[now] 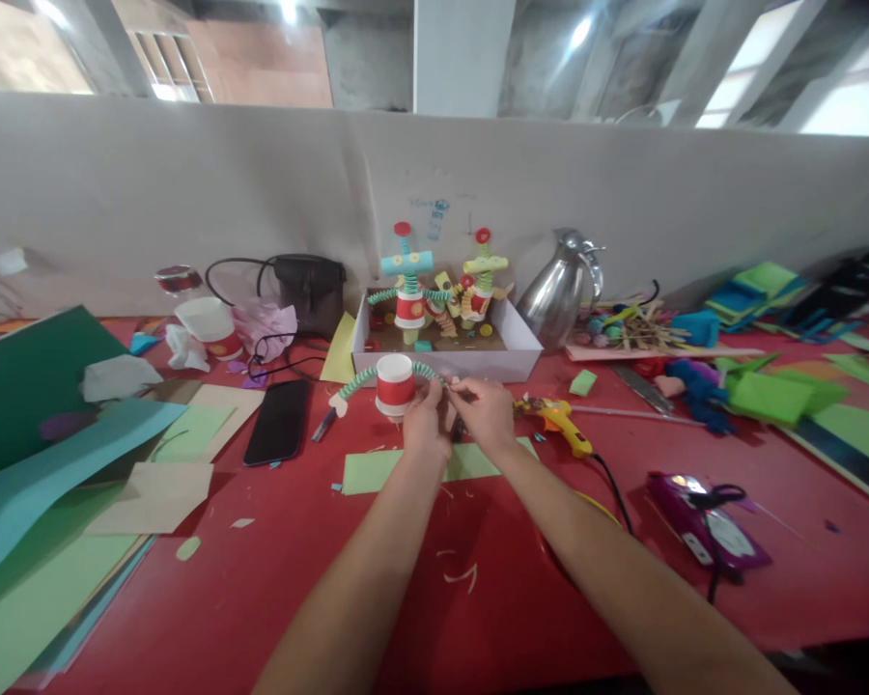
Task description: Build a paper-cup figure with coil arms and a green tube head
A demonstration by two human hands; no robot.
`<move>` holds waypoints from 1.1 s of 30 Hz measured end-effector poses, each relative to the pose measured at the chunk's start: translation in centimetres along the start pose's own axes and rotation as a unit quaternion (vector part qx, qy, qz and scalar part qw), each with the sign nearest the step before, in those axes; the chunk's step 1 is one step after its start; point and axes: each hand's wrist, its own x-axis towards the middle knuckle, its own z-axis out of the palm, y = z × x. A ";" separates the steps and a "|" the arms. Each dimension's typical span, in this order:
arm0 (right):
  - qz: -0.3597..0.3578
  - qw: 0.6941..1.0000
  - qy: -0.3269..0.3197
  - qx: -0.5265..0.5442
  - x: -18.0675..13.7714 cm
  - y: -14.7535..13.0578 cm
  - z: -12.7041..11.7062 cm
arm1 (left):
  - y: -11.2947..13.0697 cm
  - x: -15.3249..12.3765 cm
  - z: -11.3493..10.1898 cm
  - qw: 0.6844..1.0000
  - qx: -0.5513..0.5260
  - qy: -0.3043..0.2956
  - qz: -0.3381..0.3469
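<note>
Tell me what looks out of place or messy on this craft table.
Scattered paper snippets litter the red table. The yellow glue gun lies on its side beside the right hand. The cup figure pinched by the left hand lacks a head, unlike the boxed figures.

A big red surface (319, 579) fills the low half of the view, from nine o'clock to three o'clock. Behind it, a long white wall (152, 193) runs all the way across. Above that wall, at twelve o'clock, a thick white pillar (463, 58) goes up. At eleven o'clock, far back, there is a brown wall (261, 63). Bright windows (851, 106) shine at two o'clock, and more daylight comes in at ten o'clock. A small lamp (288, 10) glows up by the grey ceiling (623, 48).
</note>
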 end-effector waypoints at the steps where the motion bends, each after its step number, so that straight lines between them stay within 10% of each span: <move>1: -0.002 1.000 0.003 -0.002 0.0 0.0 0.0 | 0.0 0.1 0.0 1.000 0.001 0.001 0.000; 33: 0.006 0.981 -0.050 0.189 0.7 2.2 0.1 | 0.4 0.5 0.0 0.999 0.020 0.024 -0.011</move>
